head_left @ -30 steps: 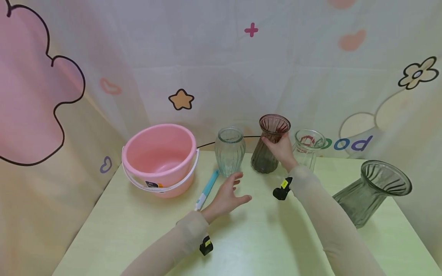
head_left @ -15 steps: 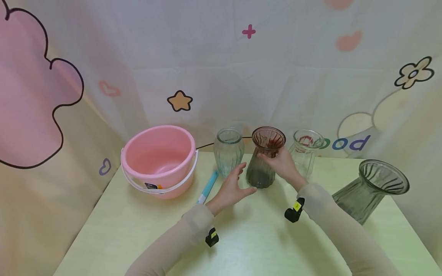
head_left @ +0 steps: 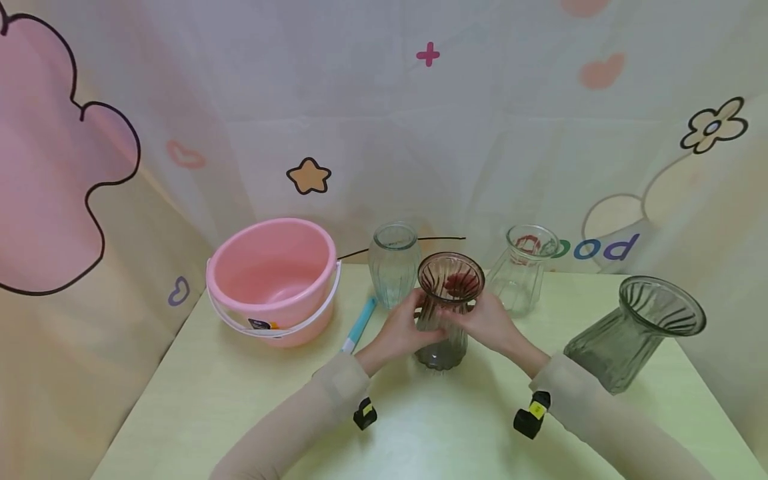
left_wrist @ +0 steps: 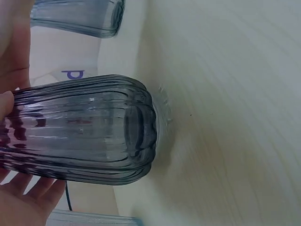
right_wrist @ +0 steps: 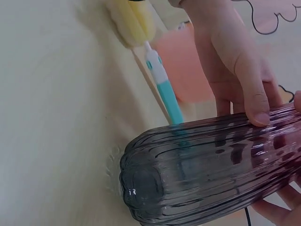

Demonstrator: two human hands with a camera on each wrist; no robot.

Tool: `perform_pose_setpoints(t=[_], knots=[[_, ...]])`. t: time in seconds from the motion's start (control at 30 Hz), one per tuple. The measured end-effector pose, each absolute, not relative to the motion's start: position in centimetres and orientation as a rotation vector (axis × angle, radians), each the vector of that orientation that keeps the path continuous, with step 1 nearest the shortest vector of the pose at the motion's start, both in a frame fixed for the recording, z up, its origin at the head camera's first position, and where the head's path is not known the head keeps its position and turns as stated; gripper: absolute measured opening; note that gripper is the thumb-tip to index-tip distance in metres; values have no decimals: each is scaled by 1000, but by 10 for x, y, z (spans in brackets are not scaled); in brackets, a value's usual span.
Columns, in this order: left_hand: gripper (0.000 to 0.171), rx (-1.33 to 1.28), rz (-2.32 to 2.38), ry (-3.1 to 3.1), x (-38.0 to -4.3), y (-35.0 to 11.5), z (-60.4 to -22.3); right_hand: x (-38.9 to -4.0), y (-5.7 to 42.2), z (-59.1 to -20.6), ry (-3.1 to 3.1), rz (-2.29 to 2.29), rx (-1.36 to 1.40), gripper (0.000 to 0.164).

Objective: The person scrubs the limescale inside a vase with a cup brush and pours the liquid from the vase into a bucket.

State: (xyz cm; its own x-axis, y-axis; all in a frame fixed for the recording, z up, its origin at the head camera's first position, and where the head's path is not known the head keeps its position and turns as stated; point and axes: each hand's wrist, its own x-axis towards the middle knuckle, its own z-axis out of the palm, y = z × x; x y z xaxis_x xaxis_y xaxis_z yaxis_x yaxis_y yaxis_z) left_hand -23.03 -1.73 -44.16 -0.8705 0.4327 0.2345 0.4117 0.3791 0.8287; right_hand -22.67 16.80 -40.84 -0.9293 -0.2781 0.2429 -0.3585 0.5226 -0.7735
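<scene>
Both hands hold one ribbed glass vase (head_left: pixel 442 353), purplish red at its flared rim and smoky grey toward its base. My left hand (head_left: pixel 396 337) grips its left side, the thumb across the front. On the opposite side my right hand (head_left: pixel 489 320) holds it below the neck, thumb also in front. The vase stands nearly upright, its base close over the table. Behind my left hand is a clear bluish glass vase (head_left: pixel 394 267). In the right wrist view a bottle brush with a turquoise handle (right_wrist: pixel 169 101) and a yellow sponge head (right_wrist: pixel 134 21) lies beyond the vase.
A pink bucket (head_left: pixel 324 287) with a white handle stands at the back left. Behind my right hand is a clear glass vase (head_left: pixel 519 283). A grey-green flared vase (head_left: pixel 618 347) is at the right. A printed curtain (head_left: pixel 360 100) hangs behind the pale table (head_left: pixel 420 427).
My right hand has brought the reddish-grey vase from the back toward me and slightly left. My left hand, earlier open beside it, now grips it too. The other vases and bucket have stayed put.
</scene>
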Motion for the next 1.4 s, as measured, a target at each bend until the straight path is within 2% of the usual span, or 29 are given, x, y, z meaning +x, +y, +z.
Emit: perform_pose_setpoints(t=[0.2,0.7,1.1,1.4], knots=[[69,809,1520,2619,-215,-29,-437,-213,160,-408,-2612,1464,628,64],[76,802,1541,2601,-197,-52,-436,-198,137,-414,-2597,1505,701,64],[80,826,1324,2633,-201,-66,-430,-193,131,-419,-2583,1528,639,61],[67,585,812,2803,-226,-85,-418,-188,129,-420,-2619,1488,566,59]])
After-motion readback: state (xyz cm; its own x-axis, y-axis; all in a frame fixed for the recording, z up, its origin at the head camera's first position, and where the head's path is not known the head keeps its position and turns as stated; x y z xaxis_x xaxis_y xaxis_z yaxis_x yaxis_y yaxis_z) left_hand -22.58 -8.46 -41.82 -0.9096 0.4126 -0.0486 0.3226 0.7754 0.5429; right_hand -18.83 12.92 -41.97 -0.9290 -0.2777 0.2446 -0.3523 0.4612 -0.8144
